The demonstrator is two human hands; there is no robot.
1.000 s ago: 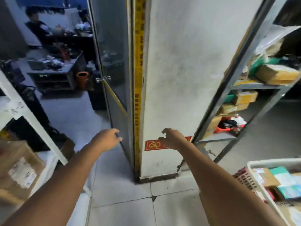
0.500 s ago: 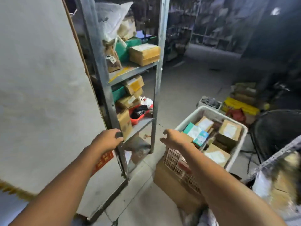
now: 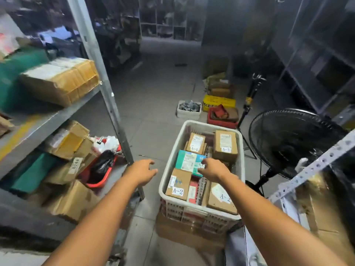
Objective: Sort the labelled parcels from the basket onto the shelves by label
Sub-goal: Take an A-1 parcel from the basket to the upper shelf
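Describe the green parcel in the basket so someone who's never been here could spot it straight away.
Find the white plastic basket between the metal shelving and the black fan. The parcel lies near its middle, partly under the right hand. It is the only teal-green one, among brown cardboard boxes.

White basket (image 3: 200, 124) of labelled parcels (image 3: 178, 184) beside metal shelves (image 3: 108, 93).
Right hand (image 3: 213, 170) hovers over its teal parcel (image 3: 186, 161); left hand (image 3: 142, 172) loose alongside.
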